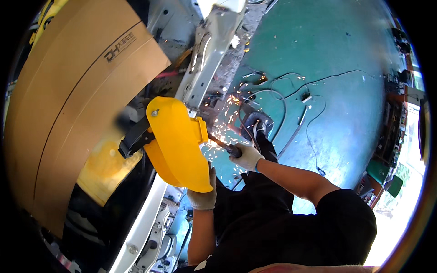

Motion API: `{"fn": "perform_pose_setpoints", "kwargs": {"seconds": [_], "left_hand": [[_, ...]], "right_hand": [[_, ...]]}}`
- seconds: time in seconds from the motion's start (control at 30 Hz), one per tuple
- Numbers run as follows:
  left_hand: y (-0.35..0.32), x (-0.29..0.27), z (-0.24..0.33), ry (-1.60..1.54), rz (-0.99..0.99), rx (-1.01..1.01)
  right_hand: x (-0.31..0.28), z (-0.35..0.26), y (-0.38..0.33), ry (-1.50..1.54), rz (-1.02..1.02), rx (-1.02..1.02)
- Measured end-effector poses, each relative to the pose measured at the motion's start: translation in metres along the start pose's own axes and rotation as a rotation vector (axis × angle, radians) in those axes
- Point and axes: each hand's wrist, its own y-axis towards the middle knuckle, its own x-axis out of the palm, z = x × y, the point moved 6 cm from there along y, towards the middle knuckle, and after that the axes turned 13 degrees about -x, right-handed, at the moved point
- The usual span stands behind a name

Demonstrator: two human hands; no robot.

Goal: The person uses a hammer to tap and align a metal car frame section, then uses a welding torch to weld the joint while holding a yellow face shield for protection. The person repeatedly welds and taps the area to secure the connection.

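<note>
My left hand (203, 198), in a pale work glove, grips the lower edge of a yellow welding mask (178, 141), its fingers partly hidden behind it. The mask stands tilted, with its black headband (135, 139) on the left side. In my gloved right hand (248, 158) is the dark handle of a welding torch (233, 150), pointing up and left. The torch's tip is hidden behind the mask. Bright orange sparks (223, 129) spray around that spot and fall toward the floor, beside the metal sill (198, 82) of a car body.
A large brown cardboard sheet (86, 86) covers the car's left side. On the green floor (327, 50) lie looping cables (284, 98) and a thin rod-like tool (303, 115). My shoe (257, 125) is close to the sparks. Shelves with clutter (390, 123) line the right.
</note>
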Motion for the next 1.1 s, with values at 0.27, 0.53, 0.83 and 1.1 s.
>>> {"fn": "perform_pose_setpoints", "kwargs": {"seconds": [0.27,0.53,0.83,1.1], "left_hand": [[0.0,-0.063,-0.002,-0.206,0.066,0.031],[-0.089,-0.118,-0.047,-0.796,0.409,-0.093],[-0.083,-0.145,-0.086,-0.633,0.439,-0.163],[-0.065,-0.157,-0.113,-0.626,0.426,-0.203]], "right_hand": [[0.105,-0.042,0.018,-0.278,-0.513,-0.123],[0.115,-0.074,0.069,-0.271,-0.788,-0.273],[0.066,-0.147,0.363,-0.76,0.027,-0.273],[0.079,-0.178,0.348,-0.679,-0.275,-0.264]]}}
